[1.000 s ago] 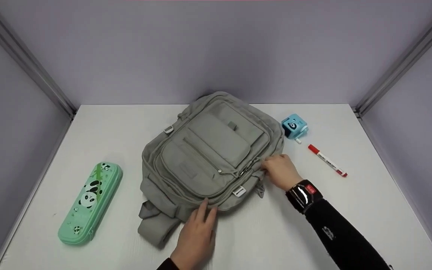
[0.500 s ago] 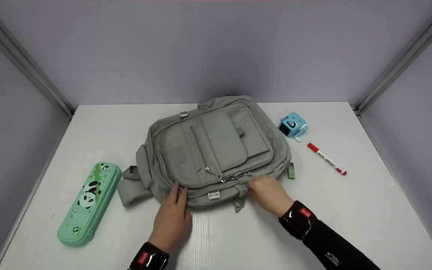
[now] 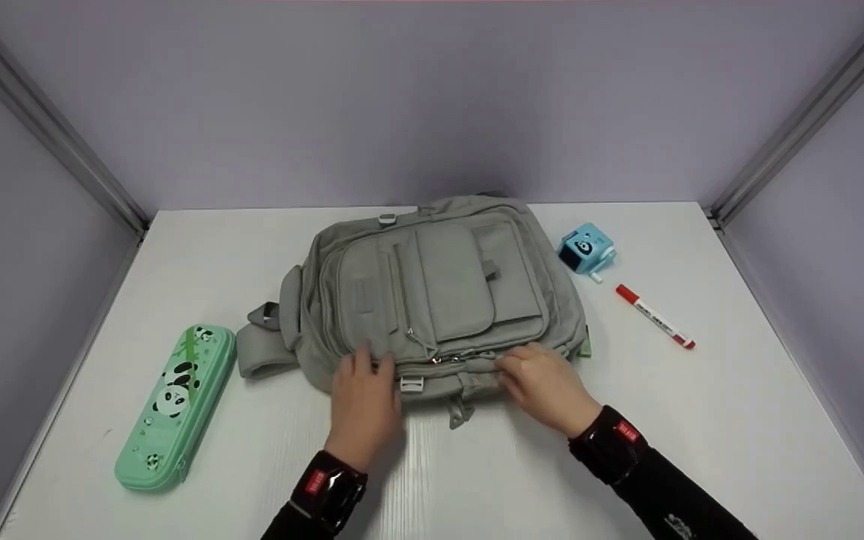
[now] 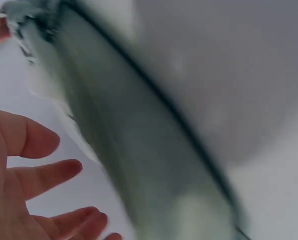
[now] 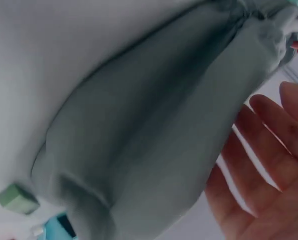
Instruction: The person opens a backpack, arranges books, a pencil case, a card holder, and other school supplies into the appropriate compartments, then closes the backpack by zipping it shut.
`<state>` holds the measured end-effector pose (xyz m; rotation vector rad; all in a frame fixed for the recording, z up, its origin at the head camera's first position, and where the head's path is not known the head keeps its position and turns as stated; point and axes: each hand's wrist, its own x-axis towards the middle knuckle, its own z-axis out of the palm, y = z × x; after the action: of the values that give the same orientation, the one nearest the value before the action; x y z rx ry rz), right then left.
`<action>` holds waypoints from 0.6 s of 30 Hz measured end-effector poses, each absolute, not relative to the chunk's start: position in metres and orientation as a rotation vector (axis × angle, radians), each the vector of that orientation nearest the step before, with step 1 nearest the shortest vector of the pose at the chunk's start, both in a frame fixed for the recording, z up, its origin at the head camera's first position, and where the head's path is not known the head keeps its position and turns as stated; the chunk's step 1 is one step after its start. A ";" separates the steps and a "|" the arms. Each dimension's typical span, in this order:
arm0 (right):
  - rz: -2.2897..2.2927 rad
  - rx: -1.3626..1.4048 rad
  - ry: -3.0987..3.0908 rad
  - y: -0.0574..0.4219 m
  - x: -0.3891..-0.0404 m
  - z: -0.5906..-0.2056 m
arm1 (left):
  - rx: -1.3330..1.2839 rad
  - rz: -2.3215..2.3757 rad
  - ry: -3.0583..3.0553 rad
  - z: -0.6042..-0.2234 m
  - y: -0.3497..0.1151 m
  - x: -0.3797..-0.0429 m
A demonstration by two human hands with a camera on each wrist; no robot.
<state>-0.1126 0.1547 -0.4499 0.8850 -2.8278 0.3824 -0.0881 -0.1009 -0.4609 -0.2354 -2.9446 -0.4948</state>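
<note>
A grey-green backpack (image 3: 447, 285) lies front up on the white table, its pockets and zips showing. My left hand (image 3: 364, 409) is at its near edge, fingertips over the lower left part by the white buckle. In the left wrist view the left hand's fingers (image 4: 48, 177) are extended and spread beside the bag's side. My right hand (image 3: 548, 390) is at the near edge too, right of the zip pulls. The right wrist view shows its fingers (image 5: 269, 140) fairly straight along the bag's side, not wrapped around anything.
A green panda pencil case (image 3: 177, 409) lies at the left. Right of the bag are a blue crank pencil sharpener (image 3: 587, 249) and a red-and-white marker (image 3: 655, 316). A small green block (image 5: 18, 199) pokes out by the bag's right side. Panels (image 3: 432, 105) enclose the table.
The backpack has turned clockwise, its near side now roughly parallel to the table's front, uncovering the green block at its right. My left hand moved left, then slightly right; my right hand shifted slightly nearer.
</note>
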 end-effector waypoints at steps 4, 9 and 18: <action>0.233 0.864 -2.823 0.159 -0.106 -0.452 | -0.430 -0.475 -2.888 -0.453 -0.057 -0.103; 0.159 0.881 -2.797 0.157 -0.096 -0.461 | -0.574 -0.304 -2.906 -0.454 -0.012 -0.117; 0.139 0.860 -2.781 0.160 -0.091 -0.468 | -0.485 -0.127 -2.999 -0.465 0.015 -0.128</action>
<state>-0.0910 0.1603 -0.4677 0.8595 -2.7812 0.1391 -0.1276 0.0153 -0.4654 -0.4852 -2.9992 -0.1272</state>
